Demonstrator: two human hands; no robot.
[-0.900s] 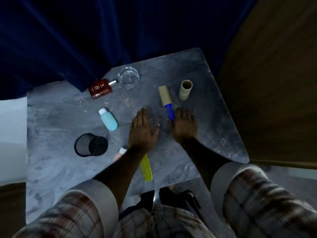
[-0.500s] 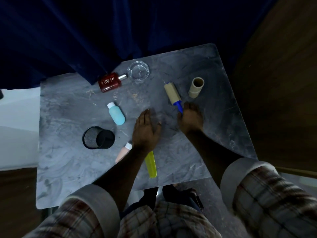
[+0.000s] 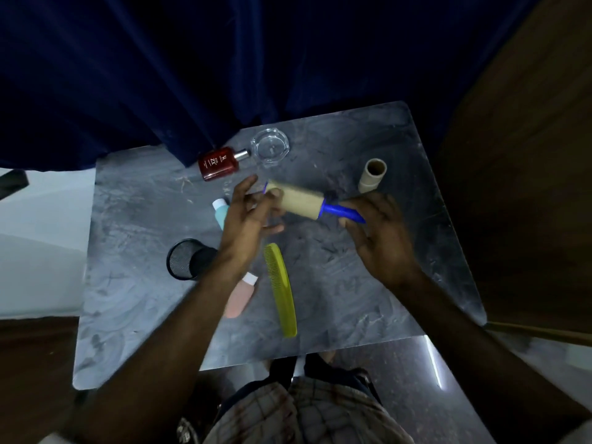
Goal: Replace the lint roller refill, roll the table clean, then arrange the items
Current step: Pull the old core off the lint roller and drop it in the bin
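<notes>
- Holding the roller point(image 3: 304, 201) off the counter point(image 3: 144, 219), nearly level, tan roll pointing left and blue handle point(image 3: 341, 211) pointing right.
- Right hand point(image 3: 381, 238) gripping that handle, fingers point(image 3: 354, 221) wrapped under and around it, palm up.
- Left hand point(image 3: 248, 219) meeting the roll's left end, fingers point(image 3: 275, 195) spread and slightly curled, some touching the roll, not fully clamped; motion blur hiding the exact contact.
- Lying beyond the right fingers, near but apart: empty cardboard core point(image 3: 371, 176), open end facing up and away.
- Sitting beyond the left fingers: clear glass dish point(image 3: 270, 149), and just left of it a red bottle point(image 3: 219, 163) on its side, silver cap aimed at the dish.
- Peeking out from behind the left fingers on their left side: blue bottle point(image 3: 221, 213) with white cap, mostly hidden by the hand.
- Lying left of the left wrist: black mesh cup point(image 3: 185, 259), tipped on its side, mouth facing left.
- Resting under the left forearm: pink bottle point(image 3: 238, 299) with white cap, partly covered.
- Stretching along the counter nearer than both hands, between the wrists: yellow comb point(image 3: 282, 288), end to end toward the near edge.
- Hanging behind the far edge of the counter: dark blue curtain point(image 3: 224, 59).
</notes>
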